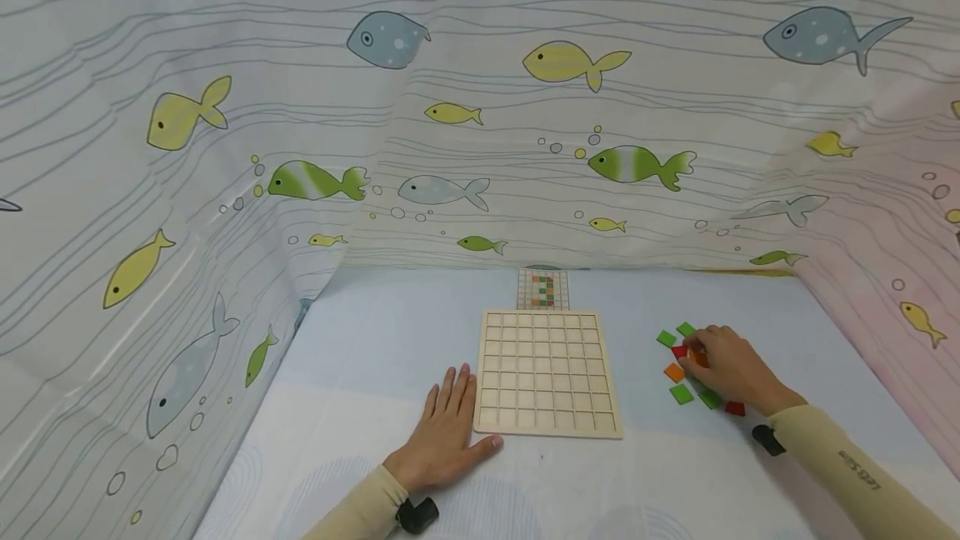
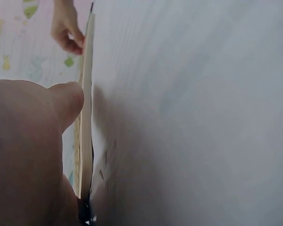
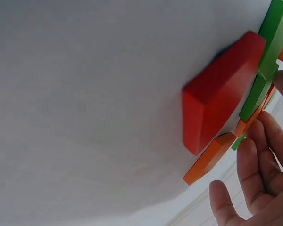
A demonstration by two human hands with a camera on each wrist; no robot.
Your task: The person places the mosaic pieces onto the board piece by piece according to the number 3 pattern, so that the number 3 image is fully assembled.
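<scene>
My left hand (image 1: 442,440) lies flat on the cloth with its fingers straight, along the left edge of a wooden grid board (image 1: 549,373). Its thumb lies near the board's lower left corner. Right of the board, my right hand (image 1: 731,365) reaches down over a loose group of coloured square tiles. Its thumb and fingertips pinch a small red tile (image 1: 679,352). An orange tile (image 1: 698,356) shows in the hollow under the fingers. Close by lie another orange tile (image 1: 674,372), several green tiles (image 1: 681,394) and a second red tile (image 3: 221,94), nearer the wrist.
Behind the board lies a small printed grid card (image 1: 543,290) with orange, green and red squares. A pale cloth (image 1: 375,340) covers the table. Fish-patterned curtains (image 1: 480,148) enclose it at the back and sides.
</scene>
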